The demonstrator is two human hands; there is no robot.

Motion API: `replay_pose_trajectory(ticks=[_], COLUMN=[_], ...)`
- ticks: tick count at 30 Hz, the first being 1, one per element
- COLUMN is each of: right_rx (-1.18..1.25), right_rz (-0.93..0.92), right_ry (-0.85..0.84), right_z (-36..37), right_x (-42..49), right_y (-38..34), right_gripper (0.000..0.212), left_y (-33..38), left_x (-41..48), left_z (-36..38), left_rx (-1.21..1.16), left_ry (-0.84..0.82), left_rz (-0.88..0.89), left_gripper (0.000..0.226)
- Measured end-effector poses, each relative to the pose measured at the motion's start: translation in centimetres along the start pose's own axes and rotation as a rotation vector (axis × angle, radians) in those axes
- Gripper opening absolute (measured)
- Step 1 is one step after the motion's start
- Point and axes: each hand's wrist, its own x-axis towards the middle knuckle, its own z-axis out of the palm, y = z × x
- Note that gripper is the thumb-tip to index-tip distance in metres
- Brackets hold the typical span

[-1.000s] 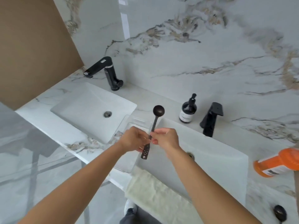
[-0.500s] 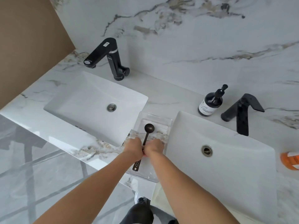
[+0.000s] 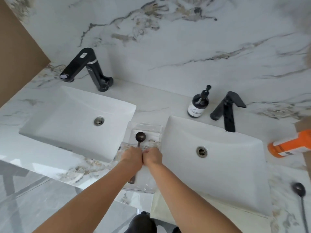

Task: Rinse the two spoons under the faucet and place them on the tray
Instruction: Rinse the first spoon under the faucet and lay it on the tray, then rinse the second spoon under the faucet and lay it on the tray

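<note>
Both hands, the left hand (image 3: 133, 157) and right hand (image 3: 152, 156), are grasping the spoon (image 3: 140, 138), now lowering it from above the sink onto the tray (image 3: 156, 130) beneath them; the second spoon (image 3: 298, 190) is waiting.

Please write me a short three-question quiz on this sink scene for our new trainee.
1. True or false: the spoon under the hands lies over the clear tray between the two sinks.
2. Where is the second spoon? A) in the left sink B) on the counter right of the right sink C) on the tray
3. Fill in: the bottle with the pump stands beside the ____ faucet.

Key: 1 true; 2 B; 3 right. Both the left hand and the right hand are closed at the spoon's handle.
</note>
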Motion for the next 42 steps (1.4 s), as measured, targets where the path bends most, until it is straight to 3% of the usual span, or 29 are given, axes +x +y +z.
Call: replay_pose_trajectory(ticks=[7, 12, 18, 23, 28, 37, 40, 42], right_rx=[0.272, 0.334, 0.021, -0.114, -0.057, 0.12, 0.292, 0.35], right_rz=[-0.066, 0.097, 0.321, 0.353, 0.344, 0.296, 0.243, 0.201], right_ry=[0.219, 0.437, 0.694, 0.608, 0.588, 0.443, 0.34, 0.233], right_z=[-14.7, -26.9, -37.1, -39.9, -40.0, -40.9, -40.2, -39.1], right_x=[-2.1, -3.3, -6.1, -5.2, -3.6, -2.7, -2.1, -1.3], right_y=[4.5, 16.3, 31.6, 38.2, 39.7, 38.8, 36.2, 34.0], right_gripper=[0.022, 0.024, 0.032, 0.021, 0.013, 0.01, 0.01, 0.003], left_y=[12.8, 26.9, 43.0, 50.6, 53.0, 52.7, 50.4, 48.0], left_x=[-1.6, -3.6, -7.0, -7.8, -7.1, -6.0, -4.9, -3.8], left_z=[-6.2, -4.5, 1.4, 5.1, 6.6, 6.2, 5.1, 4.0], left_rx=[-0.075, -0.323, -0.613, -0.774, -0.874, -1.057, -1.143, -1.239], left_ry=[0.108, -0.103, -0.422, -0.461, -0.469, -0.507, -0.449, -0.431], left_rz=[0.287, 0.469, 0.495, 0.406, 0.324, 0.21, 0.153, 0.101], left_gripper=[0.028, 0.034, 0.019, 0.018, 0.017, 0.012, 0.027, 0.02])
